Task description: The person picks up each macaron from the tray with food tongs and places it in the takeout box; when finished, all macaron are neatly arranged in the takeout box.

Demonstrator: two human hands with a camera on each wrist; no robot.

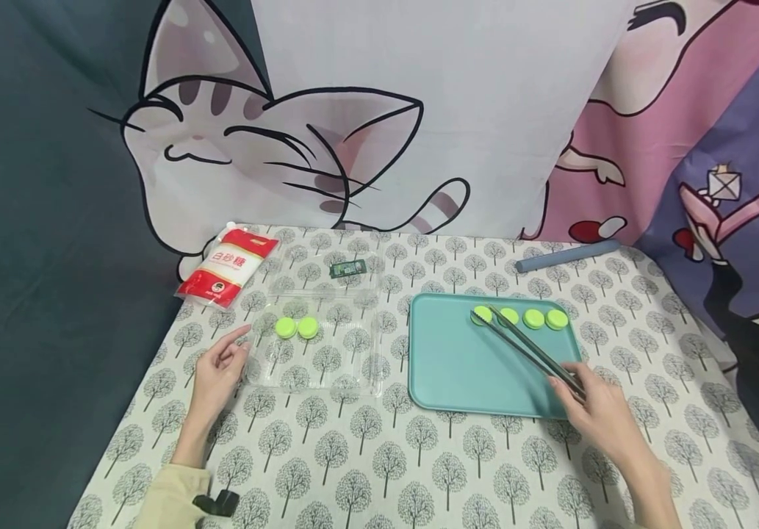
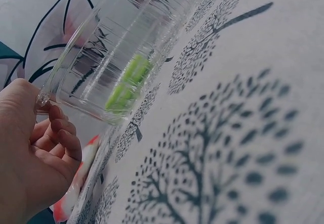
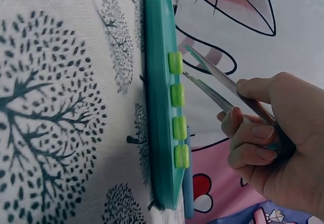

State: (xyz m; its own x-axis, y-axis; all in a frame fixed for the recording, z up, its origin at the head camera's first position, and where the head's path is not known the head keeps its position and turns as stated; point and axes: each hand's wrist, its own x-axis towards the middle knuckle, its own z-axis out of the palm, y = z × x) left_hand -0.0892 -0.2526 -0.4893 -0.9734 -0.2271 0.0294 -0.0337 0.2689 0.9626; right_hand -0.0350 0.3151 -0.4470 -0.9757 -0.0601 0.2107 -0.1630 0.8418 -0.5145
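Note:
My right hand grips a pair of metal tongs. Their tips stand apart over the leftmost of several lime-green macarons, which sit in a row along the back of a teal tray. In the right wrist view the tong tips are just off the end macaron, with nothing between them. At the left, my left hand pinches the near-left rim of a clear plastic box between thumb and fingers. Two more green macarons lie side by side inside it, toward the back left.
Behind the box, its clear lid lies back with a small green label on it. A red and white sugar bag is at the back left. The blue-grey rod lies behind the tray. Printed curtains hang at the table's back.

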